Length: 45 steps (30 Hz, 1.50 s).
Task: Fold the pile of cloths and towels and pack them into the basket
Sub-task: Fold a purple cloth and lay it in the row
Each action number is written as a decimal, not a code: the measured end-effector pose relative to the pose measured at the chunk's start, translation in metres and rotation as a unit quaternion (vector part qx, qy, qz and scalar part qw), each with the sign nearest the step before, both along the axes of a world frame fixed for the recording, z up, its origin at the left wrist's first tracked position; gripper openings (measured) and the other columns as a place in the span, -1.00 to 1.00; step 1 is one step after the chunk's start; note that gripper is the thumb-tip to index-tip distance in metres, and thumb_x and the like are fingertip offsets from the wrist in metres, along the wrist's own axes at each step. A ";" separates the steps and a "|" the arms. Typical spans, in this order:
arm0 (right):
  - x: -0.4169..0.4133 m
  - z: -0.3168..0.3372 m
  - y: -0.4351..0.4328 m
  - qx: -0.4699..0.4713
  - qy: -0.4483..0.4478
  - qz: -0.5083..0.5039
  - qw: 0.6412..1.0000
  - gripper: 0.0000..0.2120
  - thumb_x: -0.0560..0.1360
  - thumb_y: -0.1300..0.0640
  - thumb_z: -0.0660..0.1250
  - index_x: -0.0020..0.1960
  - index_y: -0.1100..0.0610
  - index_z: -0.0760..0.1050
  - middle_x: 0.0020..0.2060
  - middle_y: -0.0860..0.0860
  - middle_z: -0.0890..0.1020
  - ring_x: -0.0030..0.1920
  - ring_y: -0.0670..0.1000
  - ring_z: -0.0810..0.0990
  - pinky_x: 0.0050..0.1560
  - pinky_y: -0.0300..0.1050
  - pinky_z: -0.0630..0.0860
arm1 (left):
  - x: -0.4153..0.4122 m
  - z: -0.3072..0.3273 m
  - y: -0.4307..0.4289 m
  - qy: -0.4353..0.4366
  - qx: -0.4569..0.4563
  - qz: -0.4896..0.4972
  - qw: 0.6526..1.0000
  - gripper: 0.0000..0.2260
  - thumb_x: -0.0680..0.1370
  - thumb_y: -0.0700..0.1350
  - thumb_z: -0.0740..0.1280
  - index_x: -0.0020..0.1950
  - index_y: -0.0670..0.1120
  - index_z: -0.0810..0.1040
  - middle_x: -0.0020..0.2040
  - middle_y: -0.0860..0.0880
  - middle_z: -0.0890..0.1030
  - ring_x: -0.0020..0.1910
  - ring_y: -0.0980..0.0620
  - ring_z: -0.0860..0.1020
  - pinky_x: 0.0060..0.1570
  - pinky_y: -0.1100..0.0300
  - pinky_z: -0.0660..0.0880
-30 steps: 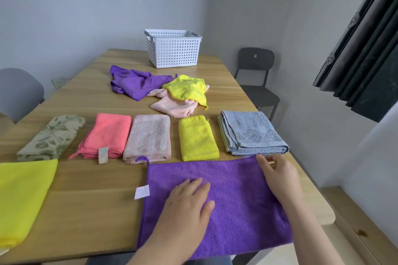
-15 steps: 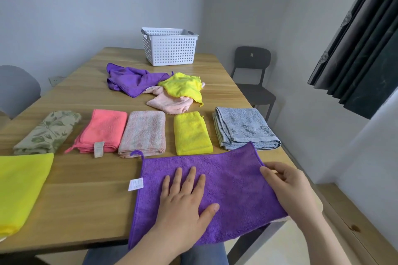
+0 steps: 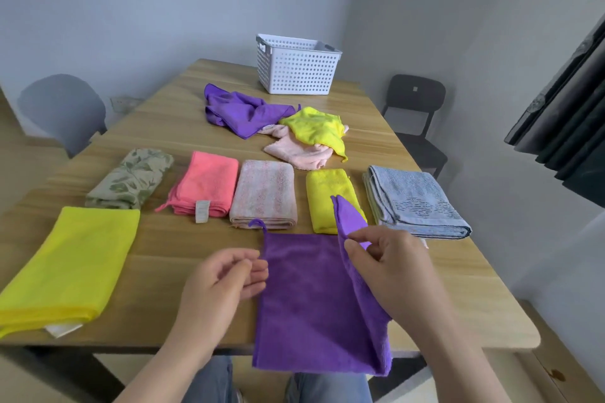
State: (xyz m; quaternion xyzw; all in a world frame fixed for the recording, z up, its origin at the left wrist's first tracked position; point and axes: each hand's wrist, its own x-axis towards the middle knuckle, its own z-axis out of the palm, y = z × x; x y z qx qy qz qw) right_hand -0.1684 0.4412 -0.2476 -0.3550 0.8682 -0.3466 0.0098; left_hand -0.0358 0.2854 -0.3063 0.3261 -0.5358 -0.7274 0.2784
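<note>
A purple cloth (image 3: pixel 307 298) lies at the table's near edge and hangs over it. My right hand (image 3: pixel 389 268) pinches its right edge and lifts it, so a corner stands up over the folded yellow cloth (image 3: pixel 327 196). My left hand (image 3: pixel 226 281) hovers at the cloth's left edge with fingers loosely curled, holding nothing. Unfolded purple (image 3: pixel 239 111), yellow (image 3: pixel 314 127) and pink (image 3: pixel 294 150) cloths lie heaped further back. The white perforated basket (image 3: pixel 294 69) stands at the far end.
Folded pieces lie in a row: leaf-print (image 3: pixel 131 178), coral (image 3: pixel 206 186), pale pink (image 3: pixel 265 193), blue towel (image 3: pixel 415 199). A large yellow cloth (image 3: pixel 68 265) lies at the near left. The wooden table (image 3: pixel 170 127) has a grey chair (image 3: pixel 65 108) left and a black chair (image 3: pixel 415 114) right.
My right hand has lifted the purple cloth's right edge up and leftwards, making the cloth narrower. My left hand came off the cloth's middle and moved to its left edge.
</note>
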 end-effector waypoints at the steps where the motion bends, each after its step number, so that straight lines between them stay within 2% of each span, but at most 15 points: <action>1: 0.005 -0.004 -0.009 0.012 0.008 0.007 1.000 -0.89 0.53 0.07 0.30 -0.12 -0.03 0.59 -0.63 -0.09 0.37 -0.53 -0.07 0.33 -0.45 -0.23 0.26 | 0.004 -0.002 -0.004 0.002 0.025 -0.003 1.000 -0.83 0.59 -0.34 0.17 -0.02 -0.27 0.56 -0.14 -0.26 0.67 -0.12 -0.13 0.67 -0.17 0.17 0.63; 4: 0.017 -0.018 -0.030 0.039 0.025 0.019 0.999 -0.88 0.53 0.04 0.28 -0.09 -0.02 0.60 -0.59 -0.14 0.42 -0.48 -0.07 0.38 -0.43 -0.21 0.26 | 0.009 -0.006 -0.009 0.001 0.093 -0.025 0.995 -0.83 0.60 -0.31 0.17 0.01 -0.27 0.56 -0.11 -0.24 0.68 -0.08 -0.12 0.67 -0.08 0.10 0.62; 9: 0.031 -0.033 -0.050 0.080 0.044 0.031 0.995 -0.84 0.52 0.00 0.25 -0.10 0.00 0.59 -0.50 -0.31 0.47 -0.42 -0.12 0.43 -0.46 -0.27 0.25 | 0.012 -0.009 -0.011 0.007 0.133 -0.047 0.990 -0.81 0.61 -0.30 0.15 0.02 -0.27 0.56 -0.08 -0.23 0.68 -0.07 -0.10 0.67 -0.12 0.17 0.62; 14: 0.041 -0.038 -0.057 0.077 0.045 0.040 0.995 -0.85 0.52 0.01 0.27 -0.06 0.01 0.60 -0.60 -0.06 0.38 -0.47 -0.08 0.40 -0.45 -0.27 0.25 | 0.012 -0.011 -0.015 0.008 0.143 -0.060 0.988 -0.80 0.61 -0.29 0.15 0.04 -0.27 0.57 -0.09 -0.20 0.69 -0.07 -0.07 0.68 -0.10 0.18 0.62; 19: 0.046 -0.043 -0.061 0.091 0.032 0.055 0.994 -0.82 0.53 0.00 0.26 0.00 0.03 0.61 -0.56 -0.09 0.33 -0.47 -0.11 0.32 -0.40 -0.28 0.25 | 0.013 -0.011 -0.015 0.010 0.148 -0.059 0.987 -0.81 0.61 -0.28 0.16 0.03 -0.26 0.57 -0.08 -0.20 0.69 -0.07 -0.07 0.68 -0.08 0.16 0.62; 24: 0.050 -0.042 -0.060 0.088 -0.023 0.077 0.993 -0.82 0.55 0.07 0.26 0.02 0.10 0.60 -0.47 0.01 0.55 -0.43 -0.02 0.47 -0.24 -0.09 0.47 | 0.014 -0.010 -0.015 0.003 0.140 -0.061 0.988 -0.81 0.61 -0.27 0.17 0.04 -0.25 0.57 -0.08 -0.18 0.69 -0.05 -0.06 0.67 -0.03 0.13 0.61; 26: 0.053 -0.040 -0.058 0.072 -0.081 0.094 0.990 -0.82 0.56 0.15 0.22 0.03 0.06 0.60 -0.40 0.01 0.64 -0.45 -0.07 0.54 -0.23 -0.12 0.53 | 0.014 -0.012 -0.014 -0.004 0.123 -0.063 0.990 -0.82 0.61 -0.26 0.18 0.05 -0.23 0.57 -0.08 -0.16 0.69 -0.04 -0.05 0.67 0.01 0.10 0.60; 29: 0.055 -0.041 -0.054 0.048 -0.148 0.099 0.983 -0.73 0.56 0.25 0.16 0.08 0.02 0.58 -0.33 0.00 0.67 -0.43 -0.07 0.58 -0.35 -0.31 0.48 | 0.014 -0.013 -0.012 -0.020 0.059 -0.069 0.996 -0.85 0.59 -0.23 0.23 0.06 -0.18 0.58 -0.05 -0.12 0.69 -0.05 0.01 0.67 0.01 0.08 0.59; 32: 0.049 -0.044 -0.046 -0.003 -0.177 0.062 0.982 -0.74 0.56 0.26 0.18 0.08 0.02 0.57 -0.34 -0.03 0.68 -0.43 -0.10 0.58 -0.38 -0.38 0.42 | 0.013 -0.017 -0.008 -0.090 -0.115 -0.046 0.988 -0.87 0.50 -0.15 0.37 0.04 -0.09 0.60 -0.15 0.00 0.69 -0.18 0.15 0.66 -0.06 0.20 0.60; 35: 0.038 -0.044 -0.032 -0.038 -0.164 0.017 0.986 -0.76 0.54 0.27 0.22 0.01 -0.01 0.57 -0.36 -0.06 0.67 -0.43 -0.10 0.59 -0.37 -0.32 0.47 | 0.010 -0.017 -0.002 -0.130 -0.271 -0.020 0.954 -0.82 0.41 -0.06 0.48 -0.03 0.03 0.57 -0.21 0.12 0.65 -0.22 0.26 0.60 -0.16 0.39 0.53; 37: 0.028 -0.045 -0.021 -0.046 -0.129 -0.024 0.990 -0.77 0.51 0.26 0.26 -0.05 -0.05 0.58 -0.37 -0.03 0.66 -0.38 -0.06 0.60 -0.33 -0.22 0.49 | 0.007 -0.017 0.001 -0.147 -0.335 -0.021 0.931 -0.75 0.38 -0.02 0.50 -0.02 0.08 0.52 -0.15 0.17 0.60 -0.21 0.22 0.59 -0.18 0.33 0.53; 38: 0.022 -0.045 -0.014 -0.040 -0.104 -0.047 0.993 -0.78 0.49 0.24 0.28 -0.07 -0.07 0.58 -0.39 -0.03 0.65 -0.35 -0.07 0.59 -0.30 -0.22 0.48 | 0.006 -0.017 0.002 -0.165 -0.371 -0.020 0.914 -0.72 0.37 -0.01 0.51 0.01 0.07 0.51 -0.10 0.18 0.56 -0.19 0.19 0.57 -0.14 0.27 0.53; 41: 0.008 -0.048 0.004 -0.017 -0.065 -0.098 0.993 -0.83 0.47 0.18 0.33 -0.03 -0.06 0.59 -0.34 -0.13 0.63 -0.28 -0.22 0.56 -0.28 -0.43 0.41 | 0.005 -0.018 -0.002 -0.178 -0.479 -0.015 0.859 -0.65 0.35 -0.11 0.52 0.09 -0.01 0.54 0.05 0.12 0.48 -0.02 0.09 0.51 0.01 0.21 0.45; 43: 0.002 -0.050 0.013 -0.002 -0.071 -0.107 0.992 -0.83 0.47 0.15 0.34 0.03 -0.02 0.59 -0.28 -0.15 0.63 -0.24 -0.24 0.56 -0.28 -0.45 0.39 | 0.004 -0.015 -0.003 -0.143 -0.527 -0.039 0.837 -0.66 0.34 -0.18 0.52 0.07 -0.01 0.58 0.09 0.13 0.51 0.07 0.14 0.47 0.11 0.27 0.39; 45: 0.001 -0.052 0.018 0.010 -0.091 -0.097 0.991 -0.81 0.48 0.11 0.36 0.09 -0.01 0.55 -0.23 -0.13 0.63 -0.23 -0.22 0.57 -0.27 -0.41 0.40 | 0.000 -0.010 -0.001 -0.128 -0.549 -0.082 0.822 -0.72 0.38 -0.13 0.50 0.07 0.01 0.61 0.12 0.14 0.53 0.12 0.23 0.42 0.18 0.40 0.29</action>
